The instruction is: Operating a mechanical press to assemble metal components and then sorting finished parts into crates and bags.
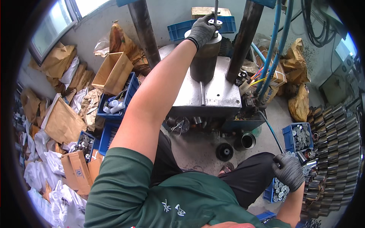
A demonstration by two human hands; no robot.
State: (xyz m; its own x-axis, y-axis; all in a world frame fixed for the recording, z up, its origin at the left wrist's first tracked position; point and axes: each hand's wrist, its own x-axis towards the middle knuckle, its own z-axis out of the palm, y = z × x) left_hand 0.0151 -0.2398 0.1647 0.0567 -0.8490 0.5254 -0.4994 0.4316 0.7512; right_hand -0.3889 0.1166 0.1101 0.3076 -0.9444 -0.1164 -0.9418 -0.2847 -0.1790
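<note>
My gloved left hand (203,28) reaches far forward to the top of a dark steel cylinder (204,64) on the press table (216,95). Its fingers pinch a small silver flanged part (215,22) that sits on a thin vertical rod above the cylinder. My gloved right hand (289,171) hangs low at the right beside my knee, just above a blue crate of small silver parts (278,193). Its fingers are curled; whether it holds a part is hidden.
Two dark press columns (146,34) flank the cylinder, with blue hoses (272,49) to the right. A second blue crate of parts (300,136) and stacks of dark rings (334,152) fill the right side. Cardboard boxes (112,72), bags and blue crates crowd the left floor.
</note>
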